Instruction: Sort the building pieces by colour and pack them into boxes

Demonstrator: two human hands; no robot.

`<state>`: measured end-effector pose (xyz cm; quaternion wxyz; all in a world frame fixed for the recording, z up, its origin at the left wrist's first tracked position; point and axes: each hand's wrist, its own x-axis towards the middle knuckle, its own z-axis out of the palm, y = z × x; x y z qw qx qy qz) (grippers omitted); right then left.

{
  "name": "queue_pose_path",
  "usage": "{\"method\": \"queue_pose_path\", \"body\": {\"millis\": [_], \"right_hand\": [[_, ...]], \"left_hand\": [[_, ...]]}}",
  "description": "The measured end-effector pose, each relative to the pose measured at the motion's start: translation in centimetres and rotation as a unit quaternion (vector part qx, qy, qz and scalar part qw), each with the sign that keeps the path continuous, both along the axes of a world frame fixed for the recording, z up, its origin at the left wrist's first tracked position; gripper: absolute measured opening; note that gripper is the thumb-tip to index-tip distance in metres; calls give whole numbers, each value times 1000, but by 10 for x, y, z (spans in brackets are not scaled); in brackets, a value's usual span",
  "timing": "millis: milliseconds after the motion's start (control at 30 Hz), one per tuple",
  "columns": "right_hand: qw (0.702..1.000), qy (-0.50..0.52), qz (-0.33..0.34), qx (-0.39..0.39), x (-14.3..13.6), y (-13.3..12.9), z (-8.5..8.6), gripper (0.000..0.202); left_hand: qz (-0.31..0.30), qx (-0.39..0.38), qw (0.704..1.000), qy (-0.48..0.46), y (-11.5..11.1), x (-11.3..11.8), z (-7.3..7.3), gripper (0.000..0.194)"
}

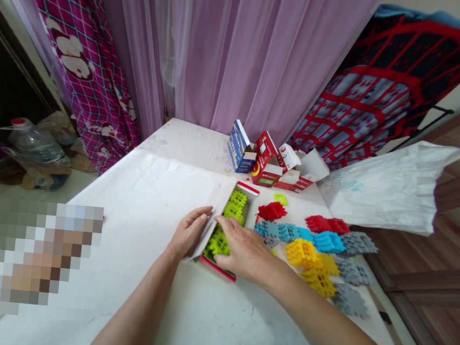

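A long open box (248, 188) with white inner walls and red edges lies on the table, filled with lime-green interlocking plastic blocks (235, 204). My left hand (189, 232) is cupped against the box's left wall, fingers together and thumb near the rim. Over the near half of the box, my right hand (245, 247) has its thumb and fingers spread around a group of the green blocks. Its palm hides part of them and the right wall. Beyond the right hand sit stacks of red blocks (272, 211), light-blue blocks (328, 241) and yellow blocks (302, 253).
Opened cartons stand at the back: a blue carton (238, 149), a red carton (264, 159) and a red-white carton (309, 172). Grey blocks (351, 301) lie near the right edge. A white plastic bag (387, 187) hangs there. A blurred patch covers the table's left edge.
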<state>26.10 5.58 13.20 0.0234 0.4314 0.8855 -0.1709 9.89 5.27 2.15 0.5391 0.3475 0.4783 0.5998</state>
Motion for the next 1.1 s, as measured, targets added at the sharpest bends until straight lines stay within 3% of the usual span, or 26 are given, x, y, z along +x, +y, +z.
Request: {"method": "queue_pose_path", "body": {"millis": [167,300,400,500,633,767,900,1100], "right_hand": [[1000,6,22,11,-1,0,-2,68],[998,52,-29,34,16,11,12,50],[990,78,-86,76,46,37,27,34],[974,49,-166,143,87,78,32,24],[948,-48,-267,167,137,139,16,24],[936,-133,-307,106,161,178,-11,38],[928,-152,-333,69,160,200,-30,46],[916,-179,-359,7,138,227,-46,57]], "left_hand": [[2,5,1000,1,0,0,0,50],[-1,-1,1000,5,0,0,0,51],[5,-3,1000,16,-1,0,0,51],[4,-10,1000,19,0,0,-2,52],[-3,-15,1000,13,0,-1,-6,53],[-13,-25,1000,2,-1,-2,-8,57],[-47,-26,998,11,-3,-2,-4,56],[-65,-49,996,23,-4,0,8,59]]}}
